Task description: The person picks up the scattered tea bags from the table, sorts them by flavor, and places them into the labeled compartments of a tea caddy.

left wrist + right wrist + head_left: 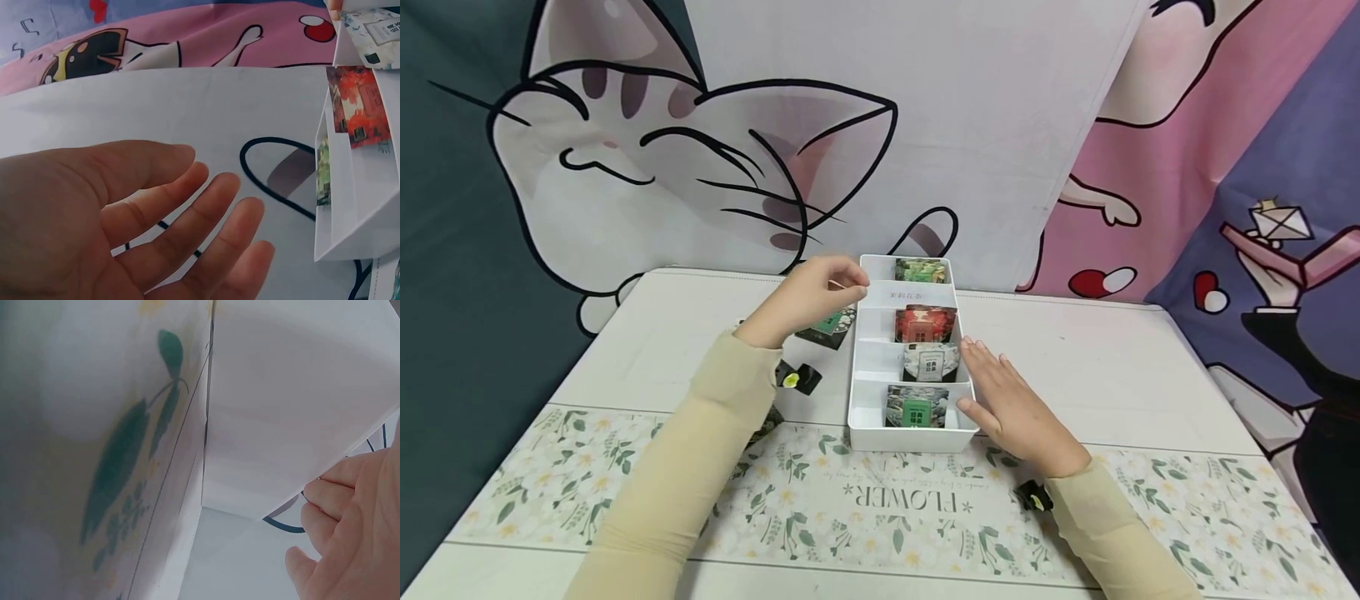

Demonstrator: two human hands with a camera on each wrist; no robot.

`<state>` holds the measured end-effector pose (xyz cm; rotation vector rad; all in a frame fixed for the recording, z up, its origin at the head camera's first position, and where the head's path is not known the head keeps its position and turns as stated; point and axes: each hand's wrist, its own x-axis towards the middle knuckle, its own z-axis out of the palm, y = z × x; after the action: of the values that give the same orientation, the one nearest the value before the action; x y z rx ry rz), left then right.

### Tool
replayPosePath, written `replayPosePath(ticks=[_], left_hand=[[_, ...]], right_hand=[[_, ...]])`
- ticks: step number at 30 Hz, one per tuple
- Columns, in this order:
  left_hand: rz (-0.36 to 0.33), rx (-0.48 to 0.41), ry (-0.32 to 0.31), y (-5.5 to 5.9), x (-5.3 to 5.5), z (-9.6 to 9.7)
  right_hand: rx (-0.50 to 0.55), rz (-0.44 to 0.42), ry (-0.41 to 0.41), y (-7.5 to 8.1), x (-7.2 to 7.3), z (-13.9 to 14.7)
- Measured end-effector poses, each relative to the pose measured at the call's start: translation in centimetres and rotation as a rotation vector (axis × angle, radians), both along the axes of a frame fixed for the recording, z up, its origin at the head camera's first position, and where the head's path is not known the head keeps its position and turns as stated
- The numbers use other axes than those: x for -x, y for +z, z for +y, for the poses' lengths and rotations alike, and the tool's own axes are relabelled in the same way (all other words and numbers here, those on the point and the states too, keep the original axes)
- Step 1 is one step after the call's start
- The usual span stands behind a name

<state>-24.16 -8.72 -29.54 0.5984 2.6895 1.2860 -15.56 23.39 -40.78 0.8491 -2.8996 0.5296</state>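
A long white divided tray (913, 440) stands on the table between the hands. Upright in its compartments are a green-labelled sachet (917, 410), a pale grey sachet (931, 365), red sachets (925, 325) and a yellow-green sachet (920, 271). My left hand (162, 219), beside the tray's far left side, holds nothing; its thumb and fingers are apart and loosely bent. Below it in the head view lies a dark packet with a green label (833, 327), partly covered by the hand. The right hand (1018, 408) has its straight fingers against the tray's right side.
Another dark packet (766, 427) shows partly behind the left sleeve. Small black pieces with yellow spots appear near the left wrist (801, 379) and right wrist (1036, 497). A flowered runner (820, 533) crosses the table; a cartoon-printed cloth (1000, 125) hangs behind.
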Motion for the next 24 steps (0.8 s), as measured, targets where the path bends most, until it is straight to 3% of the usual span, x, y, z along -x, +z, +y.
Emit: replayPosePath(ticks=[6,14,24], left_hand=[[-0.009,0.02,-0.028,-0.5,-1.1,-1.8],[-0.002,0.035,-0.038,-2.4,-1.7,-4.3],[-0.05,0.102,0.004,-5.2,-3.0,-7.7]], right_hand=[[-0.001,-0.005,-0.008,0.1,-0.1,0.2],[-0.007,-0.004,-0.01,0.0,-0.1,0.2],[0.002,-0.015,-0.004,0.0,0.0,0.0]])
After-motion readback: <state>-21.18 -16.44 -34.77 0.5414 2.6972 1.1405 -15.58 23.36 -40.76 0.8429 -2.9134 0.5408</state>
